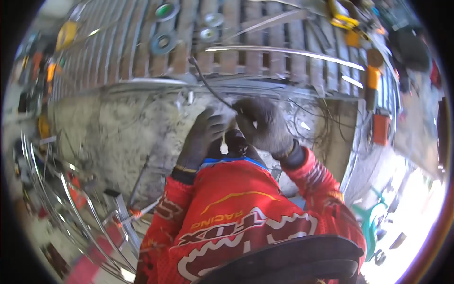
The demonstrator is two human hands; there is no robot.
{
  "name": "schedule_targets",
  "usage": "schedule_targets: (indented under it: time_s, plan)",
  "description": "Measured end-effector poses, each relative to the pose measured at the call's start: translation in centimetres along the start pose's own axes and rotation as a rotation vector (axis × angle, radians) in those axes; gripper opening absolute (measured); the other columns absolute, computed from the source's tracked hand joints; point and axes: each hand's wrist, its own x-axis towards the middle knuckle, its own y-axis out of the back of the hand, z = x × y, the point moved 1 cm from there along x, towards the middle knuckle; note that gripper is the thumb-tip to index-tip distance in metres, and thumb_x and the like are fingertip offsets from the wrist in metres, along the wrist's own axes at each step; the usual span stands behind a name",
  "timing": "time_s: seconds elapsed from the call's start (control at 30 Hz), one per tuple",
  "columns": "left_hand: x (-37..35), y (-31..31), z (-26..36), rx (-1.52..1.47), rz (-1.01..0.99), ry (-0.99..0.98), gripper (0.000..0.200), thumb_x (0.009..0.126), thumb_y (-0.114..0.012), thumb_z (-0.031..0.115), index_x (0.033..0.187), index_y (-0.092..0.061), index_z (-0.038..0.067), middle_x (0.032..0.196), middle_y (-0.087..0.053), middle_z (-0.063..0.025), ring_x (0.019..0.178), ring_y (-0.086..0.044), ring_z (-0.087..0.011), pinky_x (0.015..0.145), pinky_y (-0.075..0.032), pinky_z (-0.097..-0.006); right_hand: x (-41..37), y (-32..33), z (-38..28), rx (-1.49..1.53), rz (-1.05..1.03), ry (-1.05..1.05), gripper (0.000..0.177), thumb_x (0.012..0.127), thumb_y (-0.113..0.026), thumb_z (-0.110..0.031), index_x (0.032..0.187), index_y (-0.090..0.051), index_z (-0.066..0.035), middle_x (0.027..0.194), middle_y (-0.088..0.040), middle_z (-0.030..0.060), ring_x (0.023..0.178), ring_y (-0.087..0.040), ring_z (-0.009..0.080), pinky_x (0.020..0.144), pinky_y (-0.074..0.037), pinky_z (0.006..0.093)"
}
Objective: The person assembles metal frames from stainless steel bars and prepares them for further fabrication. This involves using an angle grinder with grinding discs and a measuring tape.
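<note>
My right hand [265, 124], in a dark work glove, is closed around one end of a thin, dark, bent rod or cable [208, 85]. Its blunt far end reaches up and left to the edge of the slatted metal table [227, 61]. My left hand [204, 135], gloved too, hovers just left of the right one in front of my body. Its fingers are loosely bent and slightly apart, and I see nothing in them. Motion blurs both hands a little.
On the slats lie several grinding discs [163, 42], a long bright metal strip [283, 51] and a yellow power tool [344, 21]. Loose cables [326, 113] run across the floor at right. Bent shiny tubes [71, 194] stand at lower left; an orange-red box [381, 128] sits far right.
</note>
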Motion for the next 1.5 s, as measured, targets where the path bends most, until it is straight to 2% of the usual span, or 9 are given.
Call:
schedule_targets:
  time_s: [0.2, 0.43, 0.63, 0.77, 0.93, 1.0, 1.2, 1.33, 1.5]
  plan:
    - [1.3, -2.8, 0.7, -0.319, 0.145, -0.041, 0.039, 0.098, -0.059, 0.037, 0.121, -0.061, 0.005, 0.102, -0.069, -0.0139, 0.094, -0.067, -0.0303, 0.084, -0.054, -0.0453, -4.5, -5.7, 0.4, 0.126, -0.286, -0.023, 0.013, 0.081, -0.066, -0.010, 0.093, -0.065, -0.005, 0.078, -0.063, 0.0179, 0.070, -0.061, 0.0408, 0.061, -0.046, 0.0494]
    - [-3.9, -1.6, 3.8, -0.106, 0.140, -0.418, 0.036, 0.101, -0.056, 0.039, 0.111, -0.065, 0.005, 0.074, -0.061, 0.0003, 0.065, -0.059, -0.0119, 0.081, -0.057, -0.0386, -5.1, -10.0, 6.6, 0.008, -0.855, -0.285, 0.027, 0.092, -0.061, -0.033, 0.094, -0.071, -0.008, 0.083, -0.069, 0.0199, 0.080, -0.066, 0.0402, 0.069, -0.051, 0.0463]
    - [-9.0, -0.3, 5.1, 0.019, 0.433, -0.534, 0.034, 0.102, -0.057, 0.036, 0.114, -0.062, 0.005, 0.064, -0.045, 0.0047, 0.052, -0.045, -0.0064, 0.055, -0.052, -0.0241, -3.6, -13.4, 7.2, -0.054, -1.161, -0.092, 0.033, 0.094, -0.059, -0.038, 0.101, -0.072, -0.008, 0.091, -0.071, 0.0190, 0.089, -0.069, 0.0342, 0.078, -0.052, 0.0415]
    - [-12.2, 2.1, 5.4, 0.002, 0.739, -0.669, 0.052, 0.094, -0.061, 0.023, 0.140, -0.043, 0.005, 0.093, -0.049, 0.0018, 0.074, -0.051, -0.0084, 0.068, -0.051, -0.0244, -2.5, -14.7, 4.4, -0.025, -1.178, -0.133, 0.032, 0.095, -0.058, -0.035, 0.101, -0.071, -0.006, 0.093, -0.071, 0.0200, 0.090, -0.069, 0.0330, 0.078, -0.053, 0.0393]
    - [-18.7, 7.7, 3.8, 0.097, 1.036, -0.733, 0.045, 0.096, -0.057, 0.031, 0.133, -0.050, 0.007, 0.088, -0.046, 0.0037, 0.071, -0.046, -0.0065, 0.065, -0.050, -0.0258, -3.6, -17.1, 5.6, -0.145, -1.285, 0.058, 0.024, 0.088, -0.066, -0.029, 0.097, -0.071, -0.008, 0.091, -0.070, 0.0155, 0.082, -0.067, 0.0316, 0.076, -0.052, 0.0396]
    - [-21.4, 11.2, 2.0, 0.488, 1.227, -0.714, 0.030, 0.098, -0.054, 0.015, 0.126, -0.056, 0.007, 0.087, -0.046, 0.0039, 0.075, -0.045, -0.0064, 0.064, -0.046, -0.0229, -4.9, -17.7, 8.5, -0.163, -1.232, -0.003, 0.026, 0.087, -0.065, -0.032, 0.096, -0.071, -0.009, 0.092, -0.070, 0.0155, 0.085, -0.067, 0.0333, 0.078, -0.052, 0.0413]
    - [-22.5, 10.9, 1.0, 0.129, 1.326, -0.640, 0.028, 0.099, -0.056, 0.029, 0.115, -0.059, 0.006, 0.080, -0.043, 0.0055, 0.068, -0.042, -0.0055, 0.059, -0.042, -0.0217, -5.5, -18.5, 19.5, -0.513, -1.189, -0.089, 0.026, 0.085, -0.064, -0.037, 0.099, -0.070, -0.016, 0.094, -0.072, 0.0142, 0.091, -0.068, 0.0353, 0.082, -0.053, 0.0450]
    - [-16.8, 15.5, -2.7, 0.107, 1.241, -0.583, 0.033, 0.100, -0.056, 0.033, 0.119, -0.058, 0.006, 0.078, -0.043, 0.0063, 0.065, -0.040, -0.0045, 0.059, -0.042, -0.0214, -2.9, -18.3, 23.6, -0.551, -0.828, -0.248, 0.025, 0.083, -0.059, -0.022, 0.104, -0.071, -0.016, 0.098, -0.073, 0.0144, 0.095, -0.069, 0.0359, 0.082, -0.054, 0.0471]
    - [-5.9, 27.3, -7.8, 0.192, 1.008, -0.451, 0.036, 0.100, -0.056, 0.036, 0.121, -0.057, 0.007, 0.076, -0.045, 0.0045, 0.064, -0.041, -0.0058, 0.056, -0.041, -0.0230, 1.8, -26.8, 31.7, 0.032, -0.809, -0.539, 0.034, 0.080, -0.064, -0.008, 0.113, -0.069, -0.001, 0.102, -0.072, 0.0128, 0.087, -0.070, 0.0237, 0.078, -0.055, 0.0359]
